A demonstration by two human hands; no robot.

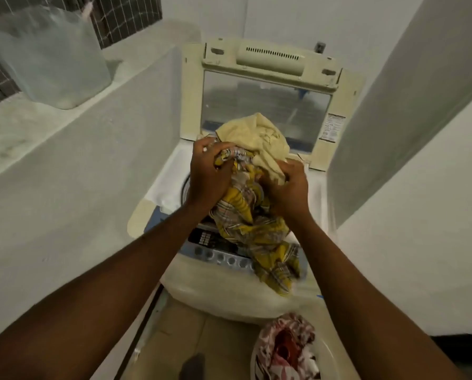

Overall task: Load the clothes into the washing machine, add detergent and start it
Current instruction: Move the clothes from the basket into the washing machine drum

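Head view: bundle of yellow checked and cream cotton clothes is clenched by left hand at 9 o'clock and right hand at 3, above open cream top-loading washing machine. Trailing tail, draped over the button panel, should be gathered before lowering.

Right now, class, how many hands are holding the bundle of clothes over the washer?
2. The left hand grips the bundle on its left side and the right hand on its right, above the open washer.
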